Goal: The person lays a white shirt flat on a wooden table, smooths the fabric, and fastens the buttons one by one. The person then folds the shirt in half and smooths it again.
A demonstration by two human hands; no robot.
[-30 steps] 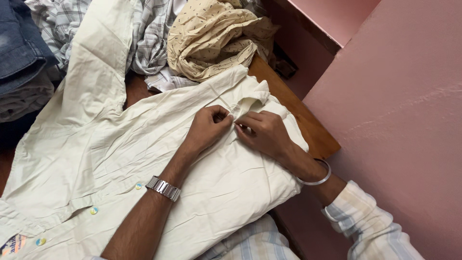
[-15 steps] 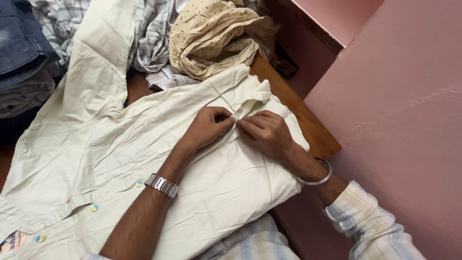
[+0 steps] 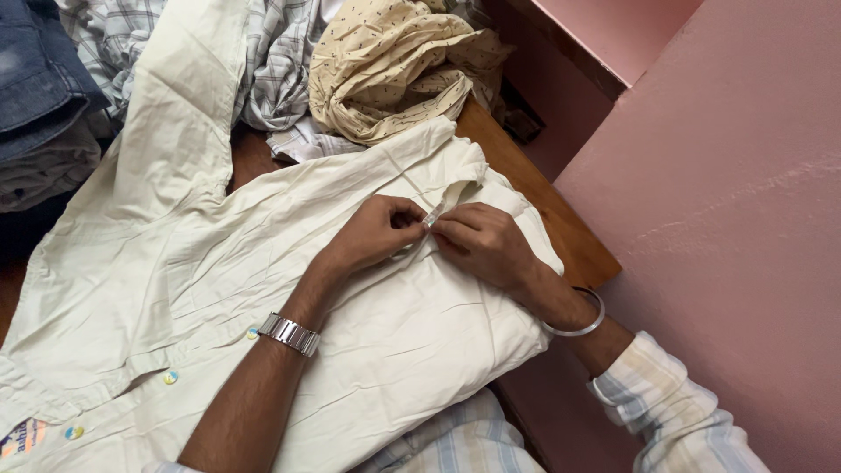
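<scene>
Pink wall beside the counter [image 3: 561,236]: both hands, left hand [image 3: 372,235] and right hand [image 3: 482,245], pinch together the cream shirt [image 3: 263,263] placket running diagonally between them.

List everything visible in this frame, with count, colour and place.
shirt: one, pale cream, spread over the table, coloured buttons along the lower left edge
printed garment: one, tan, crumpled at top centre
checked cloth: one, grey and white, top left of centre
jeans: one, blue, top left corner
table: one, brown wood, edge showing at right
wall: pink, right side
watch: one, silver, left wrist
bangle: one, silver, right wrist
left hand: pinching the shirt by the collar
right hand: pinching the same spot
</scene>
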